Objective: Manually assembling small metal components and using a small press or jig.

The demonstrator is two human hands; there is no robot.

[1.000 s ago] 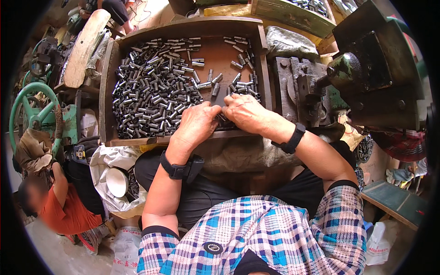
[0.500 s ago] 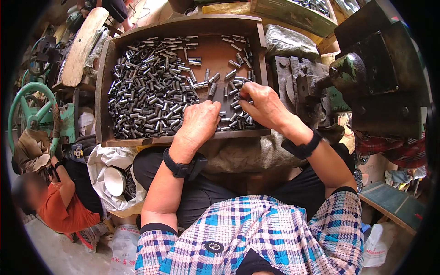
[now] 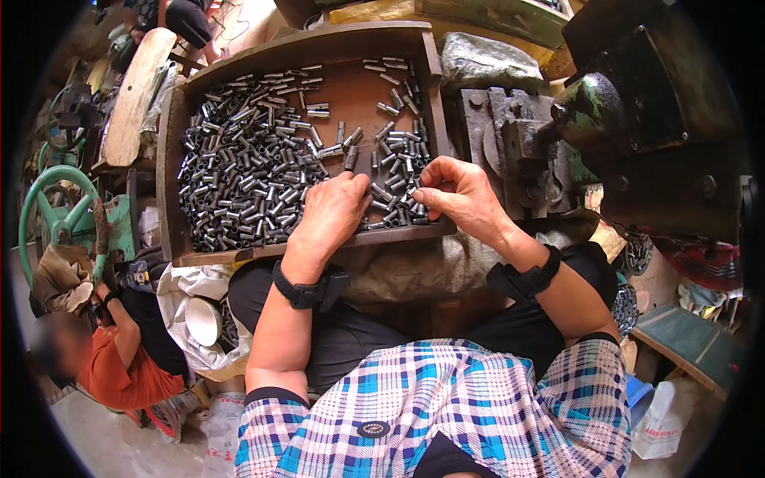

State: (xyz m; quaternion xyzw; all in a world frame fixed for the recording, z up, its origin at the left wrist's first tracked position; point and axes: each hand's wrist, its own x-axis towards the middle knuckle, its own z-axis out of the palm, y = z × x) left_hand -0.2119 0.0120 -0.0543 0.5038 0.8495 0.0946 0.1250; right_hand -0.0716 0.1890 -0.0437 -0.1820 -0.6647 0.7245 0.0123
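Two bare hands, one tray, metal tubes past counting. The shallow wooden tray [image 3: 433,103] sits in front of the person. Short metal tubes [image 3: 247,175] lie in it as two groups: one large heap at left, one smaller scatter at right, with a few loose between and along the far side.

Left hand [image 3: 331,211]: one, over the near part of the tray, fingers curled under; cannot tell whether it grips anything. One dark tube [image 3: 351,158] lies just beyond its fingertips.

Right hand [image 3: 462,195]: one, at the smaller scatter, thumb and forefinger bent toward each other; cannot tell whether a tube is pinched there.

Black wristbands: two, one per forearm [image 3: 301,288].

Around: one dark metal machine [image 3: 645,103] at right; one green handwheel [image 3: 60,231] at left; one white bowl [image 3: 203,321] on one white sack [image 3: 182,283]; one co-worker in an orange shirt [image 3: 127,370], lower left.
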